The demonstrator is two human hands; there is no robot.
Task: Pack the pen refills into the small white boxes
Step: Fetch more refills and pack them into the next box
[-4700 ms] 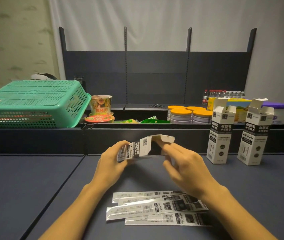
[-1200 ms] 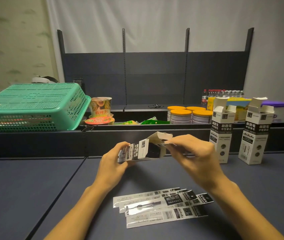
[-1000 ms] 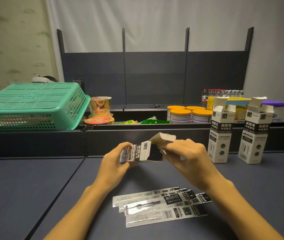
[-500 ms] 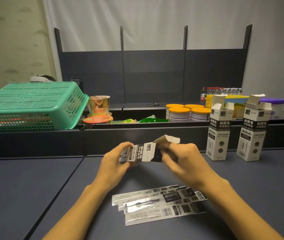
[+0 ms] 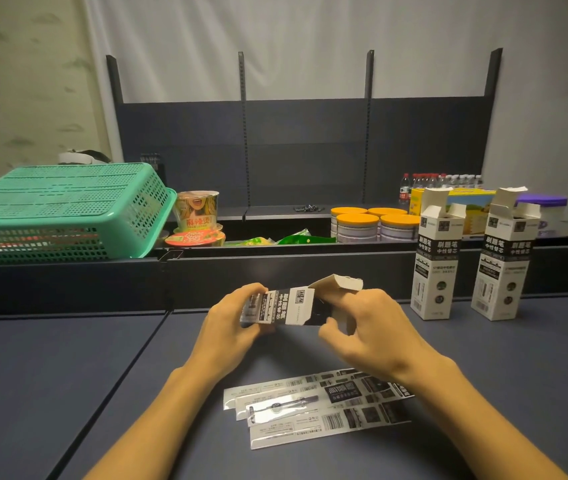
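**Box held sideways over the refill packets**

Behind your hands, two small white boxes (image 5: 435, 261) (image 5: 506, 258) stand upright on the dark table (image 5: 50, 375), top flaps open; you cannot see inside them. An upturned green basket (image 5: 64, 209), instant noodle cups (image 5: 197, 213) and orange-lidded tins (image 5: 374, 221) sit on the ledge beyond. Your left hand (image 5: 232, 320) grips a third box (image 5: 284, 304) lying sideways, its flap open. Your right hand (image 5: 371, 327) pinches its open end. The pen refill packets (image 5: 313, 407) lie fanned on the table below.
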